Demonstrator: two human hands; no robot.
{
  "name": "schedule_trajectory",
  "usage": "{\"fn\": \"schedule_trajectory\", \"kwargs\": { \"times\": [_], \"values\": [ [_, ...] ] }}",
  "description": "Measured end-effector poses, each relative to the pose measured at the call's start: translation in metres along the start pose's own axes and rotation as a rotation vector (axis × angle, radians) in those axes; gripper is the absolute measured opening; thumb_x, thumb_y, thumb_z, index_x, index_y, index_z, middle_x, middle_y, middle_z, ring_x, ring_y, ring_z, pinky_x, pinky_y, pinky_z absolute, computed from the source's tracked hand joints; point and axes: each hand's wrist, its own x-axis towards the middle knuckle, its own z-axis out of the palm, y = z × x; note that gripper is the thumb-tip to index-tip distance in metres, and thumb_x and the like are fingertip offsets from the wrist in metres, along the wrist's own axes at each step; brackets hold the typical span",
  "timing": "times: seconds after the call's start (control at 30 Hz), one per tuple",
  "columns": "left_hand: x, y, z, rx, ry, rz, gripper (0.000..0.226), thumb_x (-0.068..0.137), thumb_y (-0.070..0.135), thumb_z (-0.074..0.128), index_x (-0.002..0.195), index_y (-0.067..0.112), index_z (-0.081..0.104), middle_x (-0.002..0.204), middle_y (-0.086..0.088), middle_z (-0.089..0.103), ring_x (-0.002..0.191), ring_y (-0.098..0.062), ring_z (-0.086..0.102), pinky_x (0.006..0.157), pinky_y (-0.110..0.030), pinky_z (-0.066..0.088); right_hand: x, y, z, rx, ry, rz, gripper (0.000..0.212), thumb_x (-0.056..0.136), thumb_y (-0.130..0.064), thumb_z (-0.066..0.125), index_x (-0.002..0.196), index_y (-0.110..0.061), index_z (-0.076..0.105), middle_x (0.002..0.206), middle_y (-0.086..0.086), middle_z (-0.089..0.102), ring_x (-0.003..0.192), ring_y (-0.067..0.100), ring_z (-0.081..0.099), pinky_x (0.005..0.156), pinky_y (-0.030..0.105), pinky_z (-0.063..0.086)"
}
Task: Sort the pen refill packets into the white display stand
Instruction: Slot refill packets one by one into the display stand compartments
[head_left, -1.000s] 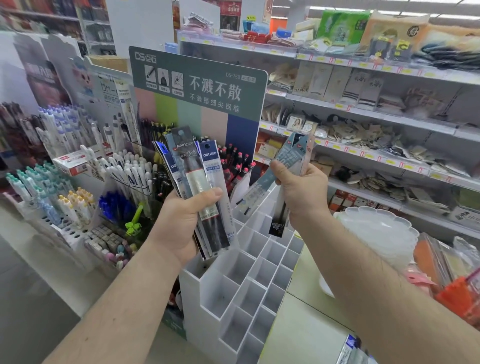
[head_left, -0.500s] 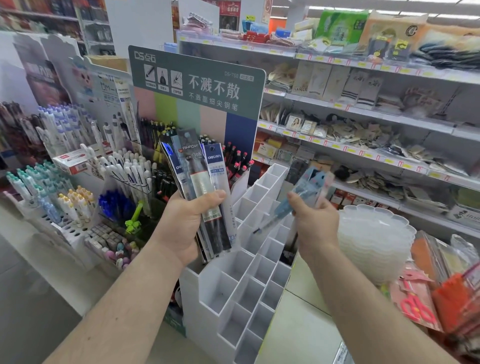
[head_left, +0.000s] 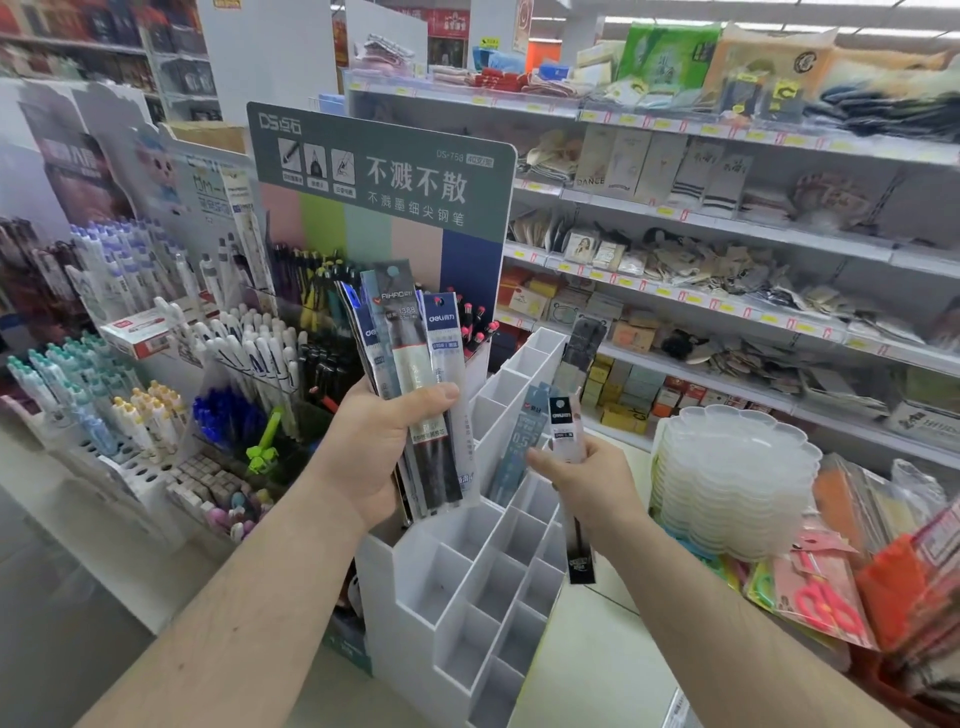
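My left hand (head_left: 384, 452) grips a fanned bundle of pen refill packets (head_left: 415, 364), held upright just left of the white display stand (head_left: 467, 597). The stand is a stepped grid of open white compartments rising toward the back. My right hand (head_left: 587, 483) holds a dark deli packet (head_left: 563, 431) upright over the stand's right side. A blue-grey packet (head_left: 519, 441) stands tilted in a middle compartment, touching my right thumb. A dark packet (head_left: 582, 353) sticks up from a compartment behind, and another dark one (head_left: 579, 551) hangs below my right hand.
A green and pastel pen display board (head_left: 384, 171) stands behind the stand. Racks of pens (head_left: 156, 374) fill the left. A stack of clear scalloped trays (head_left: 732, 478) sits right of the stand, packaged scissors (head_left: 826, 603) beyond. Store shelves (head_left: 727, 218) run across the back.
My right hand has dropped from level with the bundle to over the stand's right side. The blue-grey packet it held aloft now stands in a compartment. My left hand stayed put.
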Motion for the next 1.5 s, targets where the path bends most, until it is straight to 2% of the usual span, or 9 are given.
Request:
{"fn": "schedule_trajectory", "kwargs": {
  "times": [0.13, 0.37, 0.63, 0.73, 0.87, 0.97, 1.07, 1.2, 1.5],
  "values": [
    [0.004, 0.004, 0.007, 0.067, -0.037, -0.037, 0.028, 0.085, -0.001, 0.065, 0.112, 0.008, 0.067, 0.082, -0.006, 0.075, 0.071, -0.02, 0.073, 0.059, -0.033, 0.057, -0.009, 0.005, -0.017, 0.075, 0.062, 0.063, 0.018, 0.084, -0.029, 0.078, 0.091, -0.016, 0.068, 0.08, 0.002, 0.068, 0.072, 0.018, 0.059, 0.065, 0.03, 0.048],
    [0.023, 0.009, 0.041, 0.245, -0.212, -0.156, 0.035, 0.078, 0.007, 0.073, 0.112, 0.004, 0.067, 0.099, -0.018, 0.075, 0.088, -0.033, 0.073, 0.077, -0.049, 0.059, -0.024, 0.007, -0.045, 0.359, -0.011, 0.147, 0.027, 0.094, -0.03, 0.067, 0.078, -0.013, 0.054, 0.059, 0.003, 0.05, 0.046, 0.011, 0.042, 0.049, 0.025, 0.038],
    [0.042, -0.022, 0.099, 0.377, -0.412, -0.267, 0.028, 0.084, 0.002, 0.072, 0.111, 0.01, 0.066, 0.097, -0.01, 0.076, 0.091, -0.028, 0.073, 0.086, -0.048, 0.058, -0.052, -0.029, -0.065, 0.672, 0.07, 0.089, 0.02, 0.095, -0.017, 0.051, 0.084, -0.008, 0.065, 0.059, 0.001, 0.048, 0.045, 0.013, 0.044, 0.044, 0.026, 0.035],
    [0.049, -0.034, 0.11, 0.387, -0.466, -0.301, 0.03, 0.086, 0.004, 0.07, 0.115, 0.007, 0.067, 0.1, -0.014, 0.076, 0.09, -0.031, 0.072, 0.088, -0.051, 0.057, -0.057, -0.036, -0.068, 0.566, 0.226, -0.034, 0.021, 0.1, -0.018, 0.05, 0.087, -0.007, 0.063, 0.056, 0.001, 0.048, 0.046, 0.015, 0.046, 0.045, 0.025, 0.039],
    [0.051, -0.049, 0.111, 0.363, -0.508, -0.335, 0.03, 0.086, 0.006, 0.07, 0.116, 0.009, 0.068, 0.103, -0.012, 0.075, 0.092, -0.03, 0.072, 0.088, -0.048, 0.056, -0.058, -0.035, -0.068, 0.445, 0.36, -0.147, 0.028, 0.092, -0.028, 0.068, 0.089, -0.001, 0.062, 0.065, 0.006, 0.055, 0.066, 0.024, 0.051, 0.066, 0.035, 0.045],
    [0.053, -0.055, 0.107, 0.347, -0.561, -0.323, 0.033, 0.087, 0.005, 0.069, 0.119, 0.009, 0.067, 0.103, -0.01, 0.075, 0.09, -0.025, 0.072, 0.078, -0.039, 0.055, -0.057, -0.034, -0.066, 0.432, 0.319, -0.149, 0.006, 0.089, -0.018, 0.072, 0.088, -0.012, 0.069, 0.071, -0.003, 0.073, 0.074, 0.017, 0.07, 0.07, 0.03, 0.057],
    [0.052, -0.057, 0.104, 0.323, -0.617, -0.334, 0.035, 0.082, 0.005, 0.073, 0.117, 0.006, 0.067, 0.096, -0.009, 0.074, 0.086, -0.022, 0.071, 0.072, -0.033, 0.056, -0.052, -0.035, -0.063, 0.477, 0.273, -0.128, 0.006, 0.09, -0.006, 0.069, 0.095, -0.007, 0.071, 0.088, 0.011, 0.077, 0.083, 0.027, 0.075, 0.073, 0.038, 0.062],
    [0.053, -0.059, 0.1, 0.27, -0.682, -0.381, 0.042, 0.072, 0.011, 0.071, 0.114, 0.01, 0.067, 0.1, -0.013, 0.073, 0.089, -0.027, 0.072, 0.076, -0.039, 0.058, -0.049, -0.035, -0.064, 0.511, 0.299, -0.116, 0.009, 0.091, -0.002, 0.066, 0.098, -0.004, 0.071, 0.093, 0.018, 0.076, 0.085, 0.035, 0.074, 0.074, 0.047, 0.062],
    [0.05, -0.058, 0.101, 0.38, -0.605, -0.383, 0.052, 0.067, 0.006, 0.077, 0.117, 0.004, 0.063, 0.103, -0.018, 0.074, 0.097, -0.036, 0.071, 0.089, -0.053, 0.056, -0.044, -0.034, -0.079, 0.495, 0.224, -0.092, 0.009, 0.095, -0.005, 0.061, 0.093, -0.002, 0.069, 0.079, 0.011, 0.076, 0.071, 0.027, 0.073, 0.061, 0.036, 0.06]
  ]
}}
